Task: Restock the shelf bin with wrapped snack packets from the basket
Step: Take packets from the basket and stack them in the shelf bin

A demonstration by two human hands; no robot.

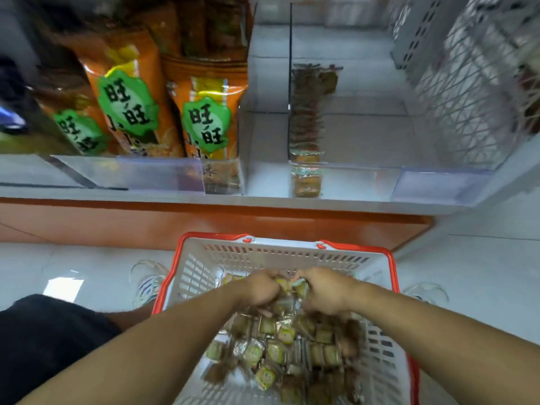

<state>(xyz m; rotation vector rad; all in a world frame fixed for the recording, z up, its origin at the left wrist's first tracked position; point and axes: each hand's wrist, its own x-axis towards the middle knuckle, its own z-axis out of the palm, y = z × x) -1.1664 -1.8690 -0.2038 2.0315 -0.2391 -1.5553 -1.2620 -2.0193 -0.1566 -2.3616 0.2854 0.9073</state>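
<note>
Two hands gather snack packets in a basket below a shelf.

Left hand (261, 288) and right hand (326, 290) grip packets (293, 287) inside the basket (377, 363); the shelf bin (344, 168) lies up and ahead, nearer the right hand.

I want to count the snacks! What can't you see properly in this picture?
- Head view: packets under the left hand and right hand are hidden by the fingers.
- The basket is cut off by the bottom edge, so no full count.
- The packet row in the clear shelf bin is blurred; wrappers unreadable.
- Big orange bags are cut off at the top.
</note>
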